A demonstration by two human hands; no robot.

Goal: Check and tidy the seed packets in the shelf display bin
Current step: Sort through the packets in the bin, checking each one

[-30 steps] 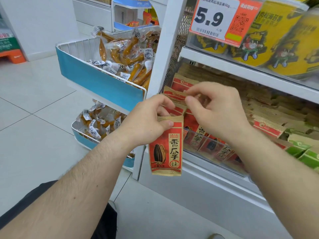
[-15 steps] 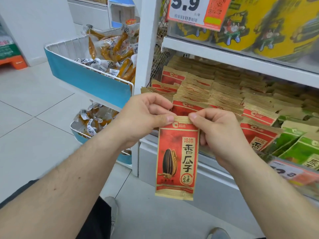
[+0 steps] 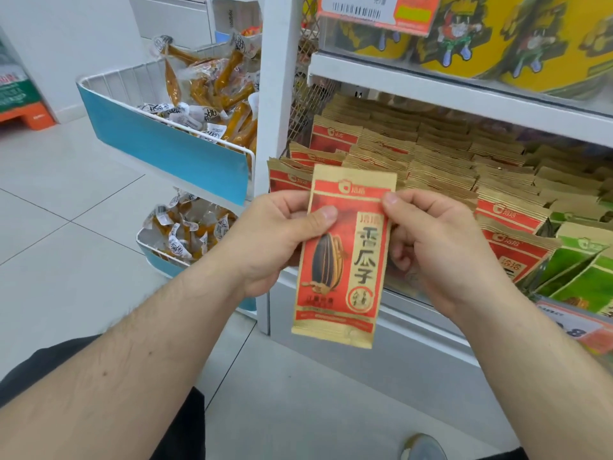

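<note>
A red and gold seed packet (image 3: 345,260) with a black sunflower seed printed on it hangs upright in front of the shelf. My left hand (image 3: 275,240) pinches its left edge, thumb on the front. My right hand (image 3: 431,240) pinches its upper right edge. Behind them the shelf display bin (image 3: 408,293) holds rows of the same red packets (image 3: 414,161), standing on edge, with green packets (image 3: 583,267) at the right.
A white upright post (image 3: 275,94) bounds the shelf on the left. Two blue-fronted wire baskets (image 3: 159,141) of orange snack sticks hang off it. Yellow tubs (image 3: 497,34) fill the shelf above. Tiled floor lies below, with a shoe (image 3: 424,448) near the bottom edge.
The packet came out of the bin and up in front of me. My right hand left the row of packets and took its upper right edge; both hands now hold it lower on its sides.
</note>
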